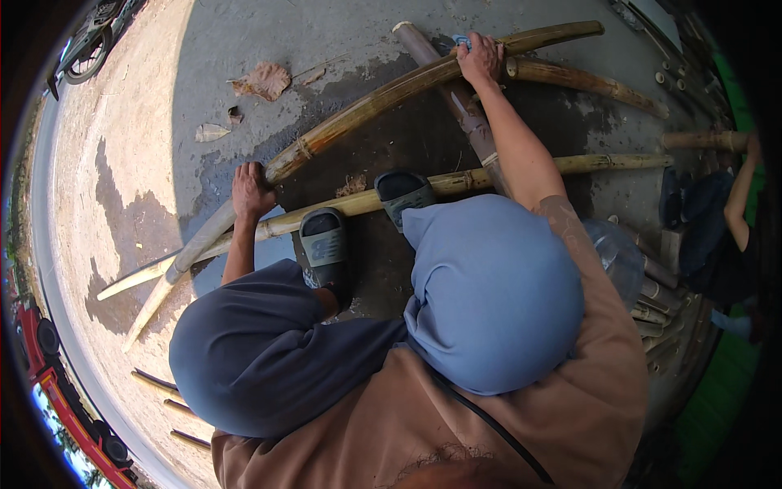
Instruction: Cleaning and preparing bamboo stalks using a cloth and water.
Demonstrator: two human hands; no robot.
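A long bamboo pole (pixel 366 106) runs slantwise from the far right to the near left. Its far stretch is yellow-brown and looks wet; the part past my left hand is greyer and paler. My left hand (pixel 252 193) is closed round this pole near a joint. Farther along, my right hand (pixel 482 60) presses on the same pole, its fingers closed on a small blue cloth or pad (pixel 461 41), mostly hidden. Beneath the pole there lies a thicker grey-brown bamboo piece (pixel 419 46). A second yellow bamboo pole (pixel 456 182) passes close to my feet.
Another bamboo piece (pixel 586 79) lies at the far right. Sandals (pixel 323 236) are on my feet. Wet concrete and dry leaves (pixel 265 81) spread ahead. A clear plastic container (pixel 612 257) and stacked bamboo stand on the right, near another person (pixel 717 212). A red truck (pixel 61 391) is far left.
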